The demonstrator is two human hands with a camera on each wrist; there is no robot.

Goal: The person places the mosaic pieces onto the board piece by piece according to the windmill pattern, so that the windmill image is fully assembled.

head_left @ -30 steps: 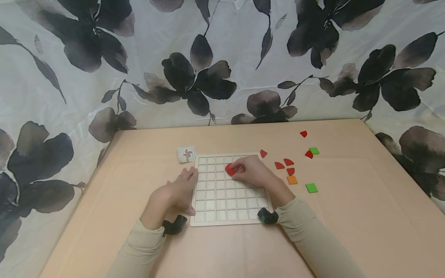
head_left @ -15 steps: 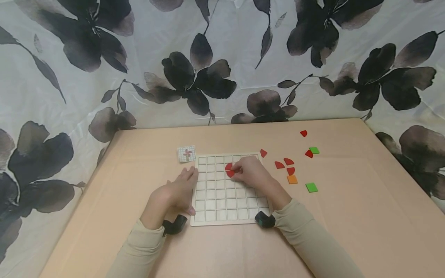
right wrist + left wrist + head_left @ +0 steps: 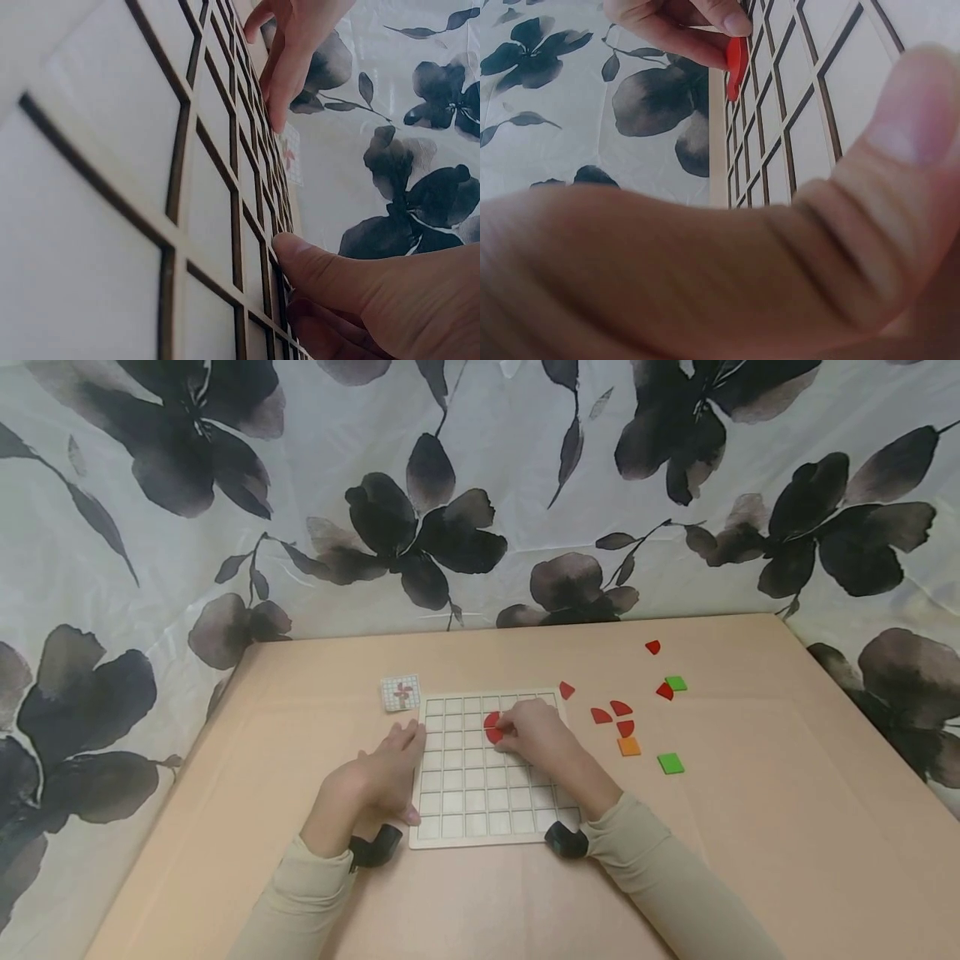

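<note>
On the grid board (image 3: pixel 476 802), far middle: red pieces (image 3: pixel 493 735), pinched by the right hand (image 3: pixel 538 732). At the board's left edge: left hand (image 3: pixel 386 770), fingers extended. Just beside its far left corner: pattern card (image 3: pixel 401 693) (red motif). Right of it: loose red wedges (image 3: pixel 626 728), orange tile (image 3: pixel 629 747), green tiles (image 3: pixel 671 763).

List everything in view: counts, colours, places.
Grid board: one, white, centre
Curved pieces: at least two, red, on board
Loose curved pieces: six, red, right of board
Green tiles: two, green, right of board
Orange tile: one, orange, same side
Card: one, white and red, beside board
Table: one, tan, underneath
Floral backdrop: one, white and black, behind
Sleeves: two, beige, on forearms
Devices: two, black, at wrists
Left hand: one, board's left edge
Right hand: one, at red pieces
</note>
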